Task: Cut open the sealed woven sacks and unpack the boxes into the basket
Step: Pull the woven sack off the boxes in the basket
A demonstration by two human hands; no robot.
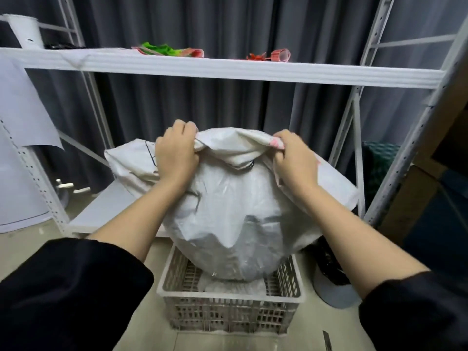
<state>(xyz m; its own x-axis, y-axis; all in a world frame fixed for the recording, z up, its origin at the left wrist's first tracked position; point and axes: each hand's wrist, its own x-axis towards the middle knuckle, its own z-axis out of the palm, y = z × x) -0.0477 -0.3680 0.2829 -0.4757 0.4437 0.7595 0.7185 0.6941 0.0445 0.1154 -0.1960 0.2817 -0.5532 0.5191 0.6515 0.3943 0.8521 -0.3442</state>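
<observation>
A white woven sack (228, 211) is held up over a pale slatted basket (230, 305) that stands on the floor near the camera. The sack's upper edge is gripped at two places: the left hand (174, 150) is curled round a bunched fold on the left, and the right hand (293, 158) is clenched on a fold on the right, its fingers (279, 141) pinching cloth that carries a pink mark. The sack's bulging lower end hangs down into the basket, where something white and wrapped (228, 287) already lies; whether the sack's mouth points down cannot be told.

The step in hand appears to be the emptying: the sack seems to be tipped so that its contents drop into the basket. No boxes can be made out plainly. The next move would likely call for the sack to be lifted and shaken with both grips kept firm and its low end kept inside the rim. A white shelf (228, 69) runs across the far side, before a grey curtain (228, 26).
</observation>
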